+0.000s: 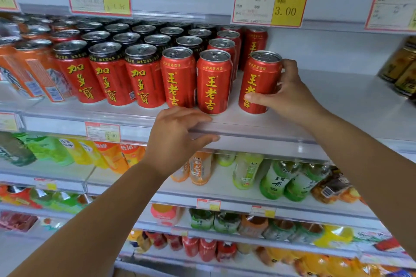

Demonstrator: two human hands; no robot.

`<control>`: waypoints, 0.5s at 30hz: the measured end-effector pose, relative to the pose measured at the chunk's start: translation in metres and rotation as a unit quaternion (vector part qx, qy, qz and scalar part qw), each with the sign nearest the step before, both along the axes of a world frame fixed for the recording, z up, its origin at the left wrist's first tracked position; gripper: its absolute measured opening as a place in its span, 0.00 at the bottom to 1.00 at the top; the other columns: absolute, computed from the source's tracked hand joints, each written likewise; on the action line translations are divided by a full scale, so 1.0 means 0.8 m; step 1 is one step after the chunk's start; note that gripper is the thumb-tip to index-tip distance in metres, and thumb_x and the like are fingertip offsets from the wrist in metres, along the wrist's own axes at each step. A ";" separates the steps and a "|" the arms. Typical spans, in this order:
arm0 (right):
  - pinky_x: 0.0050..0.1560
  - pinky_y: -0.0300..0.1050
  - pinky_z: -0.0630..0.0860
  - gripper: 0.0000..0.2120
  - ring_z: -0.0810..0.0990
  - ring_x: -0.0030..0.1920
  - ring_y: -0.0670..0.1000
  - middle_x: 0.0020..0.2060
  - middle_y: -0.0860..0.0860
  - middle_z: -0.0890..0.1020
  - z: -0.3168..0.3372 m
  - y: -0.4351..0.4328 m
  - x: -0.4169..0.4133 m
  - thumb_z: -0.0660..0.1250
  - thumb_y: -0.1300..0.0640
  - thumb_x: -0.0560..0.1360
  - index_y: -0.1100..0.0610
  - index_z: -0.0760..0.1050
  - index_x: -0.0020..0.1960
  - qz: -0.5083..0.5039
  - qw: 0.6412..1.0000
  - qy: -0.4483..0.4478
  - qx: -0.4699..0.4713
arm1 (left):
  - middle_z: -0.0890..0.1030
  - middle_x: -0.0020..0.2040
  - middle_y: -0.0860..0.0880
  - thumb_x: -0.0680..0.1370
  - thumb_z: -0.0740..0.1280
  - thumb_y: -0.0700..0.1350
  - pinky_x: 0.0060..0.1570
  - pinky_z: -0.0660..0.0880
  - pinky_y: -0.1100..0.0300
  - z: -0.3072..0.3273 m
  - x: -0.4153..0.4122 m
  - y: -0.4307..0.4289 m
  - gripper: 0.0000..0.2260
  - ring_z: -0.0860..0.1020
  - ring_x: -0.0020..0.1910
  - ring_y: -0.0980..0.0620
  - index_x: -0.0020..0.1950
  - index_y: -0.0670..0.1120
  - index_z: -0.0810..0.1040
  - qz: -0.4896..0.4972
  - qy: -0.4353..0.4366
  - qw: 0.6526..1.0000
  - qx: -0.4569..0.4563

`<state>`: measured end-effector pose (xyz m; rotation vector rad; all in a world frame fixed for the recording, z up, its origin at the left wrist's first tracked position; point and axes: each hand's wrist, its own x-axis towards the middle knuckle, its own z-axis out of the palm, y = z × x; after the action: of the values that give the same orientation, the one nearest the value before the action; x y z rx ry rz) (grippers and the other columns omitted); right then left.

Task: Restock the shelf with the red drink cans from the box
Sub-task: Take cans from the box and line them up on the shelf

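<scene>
The red can (258, 83) of this step stands upright on the shelf (337, 101), at the right end of the front row, its long axis vertical and its yellow lettering facing out. The right hand (290, 94) grips it from the right side, thumb across the lower front and fingers curled round the back, so this hand alone has it. The left hand (177, 139) holds nothing. It rests with fingers stretched out on the shelf's front lip (247, 132), below and to the left of the can, just under the neighbouring can (213, 81) of the same brand. What the next move seems to turn on is the gap between these two: the held can stands apart from its neighbour, with bare shelf showing between them, while the rest of the front row stands nearly shoulder to shoulder. Behind the held can, and a little to the left of it, another can of the brand (255, 42) stands further back with bare shelf in front of it, so the held can heads the rightmost column. A short slide to the left or a push backward would probably square it with the row, and the right hand is plainly the one placed to do that. To the right of the can the shelf is bare up to the dark bottles (403, 67) at the far edge. The box is not in view.
</scene>
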<state>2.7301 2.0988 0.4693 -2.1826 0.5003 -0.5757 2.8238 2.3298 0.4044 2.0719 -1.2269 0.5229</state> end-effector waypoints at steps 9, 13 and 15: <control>0.53 0.42 0.68 0.34 0.73 0.57 0.48 0.65 0.54 0.75 0.009 -0.040 0.064 0.77 0.49 0.68 0.58 0.65 0.68 -0.063 0.997 0.011 -0.053 | 0.83 0.49 0.58 0.69 0.73 0.62 0.49 0.75 0.53 0.000 0.003 0.001 0.17 0.79 0.46 0.56 0.50 0.53 0.84 -0.012 0.002 1.000 -0.007; 0.55 0.43 0.69 0.35 0.75 0.63 0.54 0.66 0.56 0.74 0.008 -0.049 0.083 0.76 0.50 0.70 0.59 0.63 0.70 -0.064 0.997 0.008 -0.042 | 0.83 0.48 0.59 0.69 0.72 0.63 0.48 0.75 0.54 0.000 0.004 0.001 0.17 0.78 0.46 0.56 0.50 0.53 0.84 -0.012 -0.001 1.000 -0.010; 0.57 0.44 0.70 0.35 0.76 0.63 0.55 0.66 0.57 0.75 0.005 -0.054 0.090 0.75 0.50 0.71 0.58 0.62 0.71 -0.061 0.997 0.013 -0.038 | 0.83 0.48 0.59 0.69 0.72 0.63 0.48 0.75 0.54 0.000 0.004 0.001 0.17 0.78 0.46 0.57 0.50 0.54 0.84 -0.011 -0.003 1.000 -0.009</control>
<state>2.8023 2.0560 0.4729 -2.2449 0.6383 -0.6432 2.8271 2.3304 0.4042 2.0403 -1.2426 0.5296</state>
